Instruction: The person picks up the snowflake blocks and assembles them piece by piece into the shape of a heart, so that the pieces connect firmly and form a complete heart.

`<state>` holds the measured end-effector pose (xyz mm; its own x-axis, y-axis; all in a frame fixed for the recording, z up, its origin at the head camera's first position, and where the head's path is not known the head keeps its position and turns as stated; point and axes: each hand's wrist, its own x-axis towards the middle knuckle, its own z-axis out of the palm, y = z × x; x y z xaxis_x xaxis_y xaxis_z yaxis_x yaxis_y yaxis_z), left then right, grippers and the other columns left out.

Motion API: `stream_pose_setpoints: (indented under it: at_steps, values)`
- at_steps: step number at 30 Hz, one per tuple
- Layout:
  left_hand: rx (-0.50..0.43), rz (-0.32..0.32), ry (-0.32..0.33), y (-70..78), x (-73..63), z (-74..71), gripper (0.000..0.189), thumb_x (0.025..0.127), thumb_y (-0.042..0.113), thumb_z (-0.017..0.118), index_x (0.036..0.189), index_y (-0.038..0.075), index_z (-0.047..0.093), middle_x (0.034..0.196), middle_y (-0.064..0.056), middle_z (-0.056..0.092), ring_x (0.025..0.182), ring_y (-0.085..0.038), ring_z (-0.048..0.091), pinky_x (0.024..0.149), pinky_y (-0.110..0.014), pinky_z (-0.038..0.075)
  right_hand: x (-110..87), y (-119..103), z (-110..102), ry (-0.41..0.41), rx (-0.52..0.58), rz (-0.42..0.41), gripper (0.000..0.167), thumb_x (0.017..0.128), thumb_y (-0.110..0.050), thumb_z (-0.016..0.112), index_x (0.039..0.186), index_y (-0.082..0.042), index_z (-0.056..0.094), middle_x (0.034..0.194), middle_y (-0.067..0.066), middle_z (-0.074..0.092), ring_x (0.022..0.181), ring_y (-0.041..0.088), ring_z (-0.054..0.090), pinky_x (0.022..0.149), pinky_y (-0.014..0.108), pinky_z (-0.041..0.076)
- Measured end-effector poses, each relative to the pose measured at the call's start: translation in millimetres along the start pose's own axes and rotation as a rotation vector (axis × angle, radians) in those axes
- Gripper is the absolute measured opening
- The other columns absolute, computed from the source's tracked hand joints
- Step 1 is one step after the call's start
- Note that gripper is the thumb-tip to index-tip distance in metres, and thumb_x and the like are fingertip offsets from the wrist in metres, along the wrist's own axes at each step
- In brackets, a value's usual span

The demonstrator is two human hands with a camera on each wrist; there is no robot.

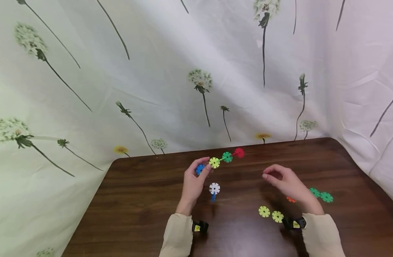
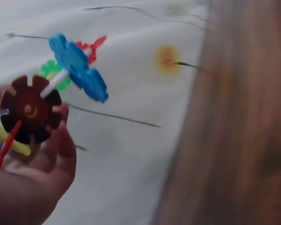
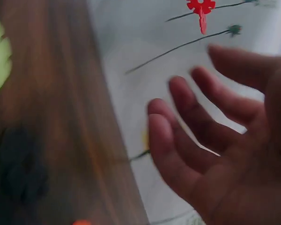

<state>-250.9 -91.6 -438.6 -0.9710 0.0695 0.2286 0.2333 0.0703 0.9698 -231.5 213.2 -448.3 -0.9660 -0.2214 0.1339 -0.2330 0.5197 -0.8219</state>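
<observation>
My left hand [image 1: 194,182] holds a chain of notched plastic discs above the table, fingers and thumb around it. A yellow disc [image 1: 214,162] is by the thumb, a blue disc [image 1: 200,169] lies inside the grip, and a green disc [image 1: 227,157] and red disc [image 1: 239,153] extend to the right. Below the hand appear a white disc [image 1: 214,188] and an edge-on blue disc [image 1: 213,197]. Up close in the left wrist view, a brown disc [image 2: 30,108] sits at the fingers. Loosely bent and holding nothing, my right hand [image 1: 288,184] hovers at the right.
Two yellow discs [image 1: 264,211] lie on the brown wooden table [image 1: 135,207] near my right wrist. Two green discs [image 1: 326,197] lie farther right, and an orange disc [image 1: 291,200] is partly hidden by my right arm. A flower-printed white cloth [image 1: 170,107] hangs behind.
</observation>
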Motion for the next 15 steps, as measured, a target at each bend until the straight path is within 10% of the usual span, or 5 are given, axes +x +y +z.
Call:
stream_pose_setpoints:
  at_steps: [9, 15]
  values:
    - [0.021, -0.138, 0.076, -31.8, -6.9, 20.0, 0.029, 0.095, 0.021, 0.061, 0.121, 0.007, 0.063, 0.106, -0.019, 0.067, 0.096, -0.036, 0.065, 0.082, -0.039, 0.055, -11.8, 5.6, 18.1, -0.347, -0.141, -0.021, 0.037, 0.073, -0.025, 0.083, 0.100, -0.009, 0.064, 0.094, 0.002, 0.063, 0.083, 0.013, 0.055, 0.069, 0.025, 0.046]
    - [0.044, -0.248, 0.145, -35.6, -14.4, 31.1, 0.028, 0.096, 0.019, 0.060, 0.119, 0.003, 0.063, 0.104, -0.021, 0.066, 0.091, -0.032, 0.065, 0.077, -0.039, 0.055, -19.6, -3.3, 30.3, -0.385, -0.214, 0.054, 0.037, 0.062, -0.013, 0.088, 0.089, -0.011, 0.063, 0.086, 0.001, 0.056, 0.080, 0.014, 0.048, 0.067, 0.026, 0.042]
